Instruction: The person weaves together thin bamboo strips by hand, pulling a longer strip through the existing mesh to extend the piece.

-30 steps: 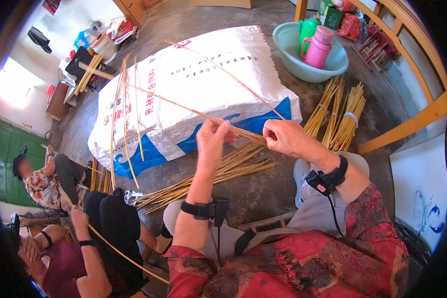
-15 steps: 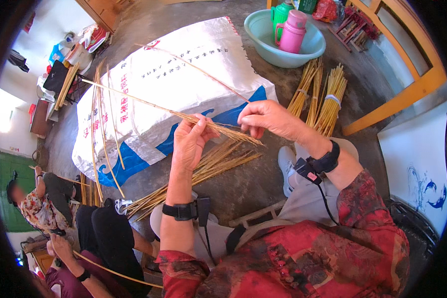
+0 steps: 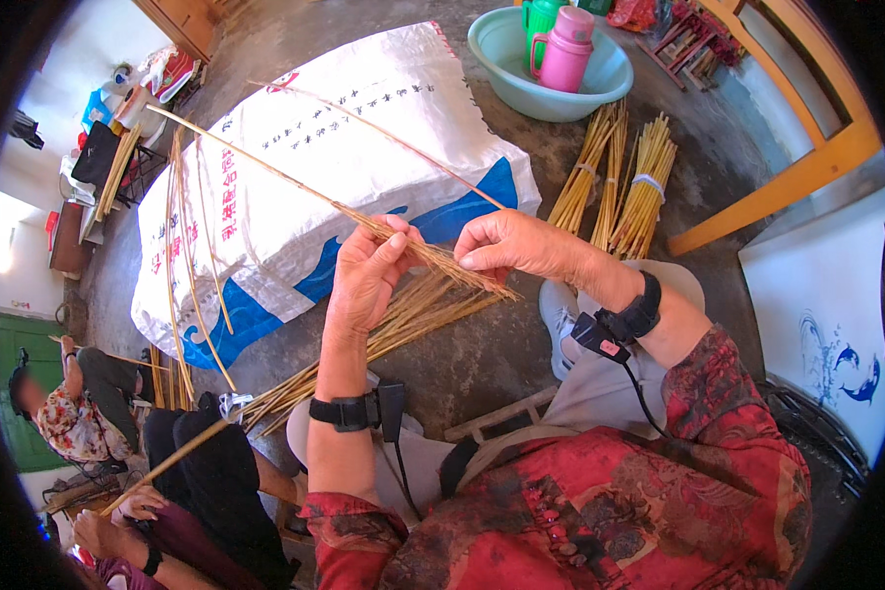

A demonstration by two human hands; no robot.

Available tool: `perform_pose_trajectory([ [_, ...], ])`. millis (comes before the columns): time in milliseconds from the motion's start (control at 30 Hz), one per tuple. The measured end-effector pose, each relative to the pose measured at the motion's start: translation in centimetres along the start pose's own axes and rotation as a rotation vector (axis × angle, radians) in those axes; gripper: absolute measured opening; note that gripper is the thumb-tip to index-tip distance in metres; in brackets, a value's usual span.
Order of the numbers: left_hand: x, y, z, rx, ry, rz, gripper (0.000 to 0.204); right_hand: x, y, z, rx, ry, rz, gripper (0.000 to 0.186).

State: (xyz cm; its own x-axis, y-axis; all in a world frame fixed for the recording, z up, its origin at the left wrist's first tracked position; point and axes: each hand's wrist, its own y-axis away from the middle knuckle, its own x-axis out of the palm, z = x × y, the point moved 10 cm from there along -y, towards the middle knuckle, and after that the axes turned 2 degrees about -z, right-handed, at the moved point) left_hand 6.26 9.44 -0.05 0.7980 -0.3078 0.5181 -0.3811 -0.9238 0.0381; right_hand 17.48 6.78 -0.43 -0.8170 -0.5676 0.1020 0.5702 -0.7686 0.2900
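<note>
Hands, two, both at mid-height before the wearer. Left hand (image 3: 372, 265): closed around one long straw-coloured stalk (image 3: 344, 210), thumb laid along it. Right hand (image 3: 501, 244): fingers curled and narrow, thumb drawn in at the stalk's brushy end; whether it grips cannot be told.

Long stalk, one: bare end at upper left over the sack, brushy end just past the left hand and beneath the right. Strands in the brush: too fine to count.

Thin stalk (image 3: 482, 195), one: slanting across the sack, lower end meeting the right hand in the view; contact unclear.

Sack (image 3: 383, 79), one: white, woven, with blue wave pattern along the near edge.

Stalks at the sack's left side (image 3: 170, 256), three: side by side, lengthwise to the wearer.

Loose heap of stalks (image 3: 403, 320), one: on the floor below the hands; pieces overlap beyond counting.

Bundles, three: left (image 3: 580, 187), middle (image 3: 610, 182) and right (image 3: 647, 187), close together right of the sack; the right one with a pale tie.

Basin (image 3: 551, 106), one: light blue, containing two flasks, one pink (image 3: 562, 51), one green (image 3: 541, 18).

Wrist straps, two on the wearer: left (image 3: 339, 413), right (image 3: 639, 310); both black.

Co-workers, two, at left: the nearer, in maroon, with both hands (image 3: 103, 531) at one stalk (image 3: 187, 450); the farther, in a floral shirt (image 3: 72, 423), with one stalk (image 3: 133, 359).
</note>
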Motion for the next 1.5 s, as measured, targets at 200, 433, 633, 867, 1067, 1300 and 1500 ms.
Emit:
perform_pose_trajectory([
  [200, -0.2, 0.0, -0.1, -0.002, 0.036, -0.005, 0.014, -0.4, 0.3, 0.1, 0.075, -0.077, -0.004, 0.016],
  [433, -0.2, 0.2, -0.1, -0.004, 0.068, 0.011, 0.015, -1.3, 0.3, 1.1, -0.023, -0.074, -0.102, 0.018],
  [633, 0.5, 0.0, 0.1, -0.018, 0.087, 0.056, 0.017, 0.4, 0.4, 0.0, 0.030, -0.023, 0.024, 0.019],
  [867, 0.8, -0.4, 0.3, -0.023, 0.043, 0.052, 0.018, -0.2, 0.3, 0.1, -0.003, -0.008, -0.014, 0.014],
  [1067, 1.0, -0.1, 2.4, -0.142, -0.098, 0.008, 0.017, -0.2, 0.1, 0.1, -0.045, 0.147, -0.073, 0.009],
  [1300, 0.2, -0.1, 2.4, -0.134, -0.236, -0.041, 0.014, -0.4, -0.1, -0.3, -0.057, 0.096, -0.061, 0.010],
  [1500, 0.1, 0.0, 2.0, -0.133, -0.144, -0.040, 0.013, -0.3, 0.1, 0.3, -0.006, 0.068, -0.048, 0.012],
])
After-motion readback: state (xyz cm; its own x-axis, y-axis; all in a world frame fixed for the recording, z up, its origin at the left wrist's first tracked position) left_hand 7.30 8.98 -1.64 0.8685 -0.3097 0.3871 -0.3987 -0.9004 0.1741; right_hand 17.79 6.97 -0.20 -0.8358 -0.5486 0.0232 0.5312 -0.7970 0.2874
